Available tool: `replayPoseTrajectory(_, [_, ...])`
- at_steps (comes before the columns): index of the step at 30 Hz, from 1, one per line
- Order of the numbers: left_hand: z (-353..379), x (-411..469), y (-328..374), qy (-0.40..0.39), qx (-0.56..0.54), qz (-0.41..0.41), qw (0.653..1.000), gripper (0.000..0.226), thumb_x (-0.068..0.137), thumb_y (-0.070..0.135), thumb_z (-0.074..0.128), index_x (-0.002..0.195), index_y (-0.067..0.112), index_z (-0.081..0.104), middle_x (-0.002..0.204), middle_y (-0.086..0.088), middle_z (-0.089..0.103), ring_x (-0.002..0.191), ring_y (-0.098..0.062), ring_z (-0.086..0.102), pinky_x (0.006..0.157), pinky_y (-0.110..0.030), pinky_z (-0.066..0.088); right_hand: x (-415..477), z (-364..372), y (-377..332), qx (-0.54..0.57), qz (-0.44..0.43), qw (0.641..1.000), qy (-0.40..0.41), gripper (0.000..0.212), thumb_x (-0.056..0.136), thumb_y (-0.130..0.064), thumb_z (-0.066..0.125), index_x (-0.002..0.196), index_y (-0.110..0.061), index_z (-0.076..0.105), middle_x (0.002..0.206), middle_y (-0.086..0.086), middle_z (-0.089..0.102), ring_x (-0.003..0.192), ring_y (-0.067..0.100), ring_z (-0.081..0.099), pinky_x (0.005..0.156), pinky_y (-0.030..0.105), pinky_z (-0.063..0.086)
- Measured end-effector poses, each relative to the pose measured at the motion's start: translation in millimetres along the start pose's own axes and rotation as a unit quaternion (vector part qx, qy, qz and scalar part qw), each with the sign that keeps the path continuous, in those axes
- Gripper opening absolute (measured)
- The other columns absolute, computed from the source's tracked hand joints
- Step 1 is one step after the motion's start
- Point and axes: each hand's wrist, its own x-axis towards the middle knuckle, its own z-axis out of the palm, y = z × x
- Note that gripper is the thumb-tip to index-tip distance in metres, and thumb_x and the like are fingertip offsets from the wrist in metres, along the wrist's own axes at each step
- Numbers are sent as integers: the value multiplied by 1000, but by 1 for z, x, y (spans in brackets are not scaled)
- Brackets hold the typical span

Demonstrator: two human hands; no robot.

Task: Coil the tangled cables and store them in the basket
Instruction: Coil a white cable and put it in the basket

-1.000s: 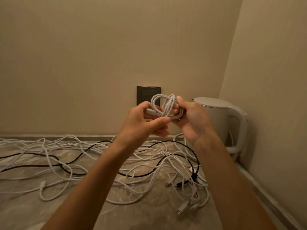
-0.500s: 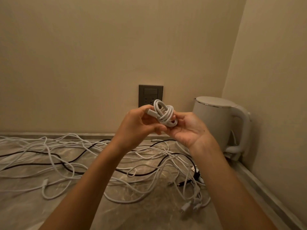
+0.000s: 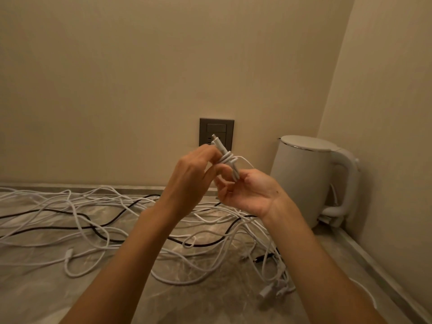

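Observation:
A small coiled white cable (image 3: 230,163) is held up in front of me between both hands, one plug end sticking up toward the wall socket. My left hand (image 3: 190,176) pinches the bundle from the left with curled fingers. My right hand (image 3: 247,191), palm up, holds its lower end with the fingertips. Below them a tangle of several white cables (image 3: 93,206) and a black cable (image 3: 105,231) sprawls over the marble counter (image 3: 46,288). No basket is in view.
A white electric kettle (image 3: 311,181) stands in the right corner against the side wall. A dark wall socket (image 3: 217,132) sits behind the hands. Several white plugs (image 3: 275,289) lie bunched near the counter's right front.
The round loops have been drawn into a tighter, narrower bundle, and a plug end now points upward. Both hands shifted slightly, the right palm turning up.

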Motion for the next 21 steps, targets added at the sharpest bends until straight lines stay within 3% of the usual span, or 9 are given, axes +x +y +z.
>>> replayPoseTrajectory(3, [-4, 1, -3, 13, 15, 10, 1000, 30, 85, 27, 49, 79, 0, 59, 72, -12, 63, 61, -11, 55, 68, -21, 44, 3, -3, 5, -106, -3, 994, 7, 44, 100, -15, 26, 70, -12, 58, 60, 1, 50, 65, 12, 51, 57, 22, 32])
replayPoseTrajectory(7, [-6, 1, -6, 23, 38, 21, 999, 26, 85, 23, 49, 81, -1, 60, 74, -11, 62, 65, -5, 51, 69, -19, 43, 2, 0, 7, -151, -6, 988, -3, 44, 99, -13, 24, 66, -13, 54, 61, 1, 42, 60, 10, 43, 56, 21, 27])
replayPoseTrajectory(10, [-9, 2, -6, -29, 15, 13, 999, 20, 83, 20, 54, 82, 1, 60, 75, -11, 63, 65, -13, 56, 54, -18, 46, 4, -4, 5, -158, -5, 987, 2, 38, 95, -6, 21, 71, -13, 49, 65, 1, 36, 59, 9, 35, 55, 20, 23])
replayPoseTrajectory(12, [-14, 4, -6, -69, -3, 5, 998, 8, 82, 8, 62, 85, 1, 60, 79, -12, 64, 67, -16, 58, 61, -21, 50, 5, -7, 3, -176, -6, 984, 7, 37, 93, -4, 21, 72, -13, 49, 65, 1, 35, 60, 9, 34, 50, 19, 25])
replayPoseTrajectory(15, [-21, 7, -4, -116, -4, -21, 993, 10, 82, 0, 62, 92, 0, 60, 87, -10, 63, 74, -16, 58, 68, -25, 51, 7, -9, 3, -202, -8, 979, 13, 36, 93, -4, 21, 73, -14, 49, 65, 1, 37, 60, 9, 33, 51, 19, 25])
replayPoseTrajectory(21, [-9, 0, -7, -91, 73, -19, 993, 15, 79, -9, 60, 83, 3, 53, 80, -1, 47, 62, -14, 45, 53, -10, 29, 12, -6, 13, -231, -20, 973, 9, 36, 96, -4, 25, 74, -15, 52, 58, -2, 46, 58, 9, 38, 48, 18, 29])
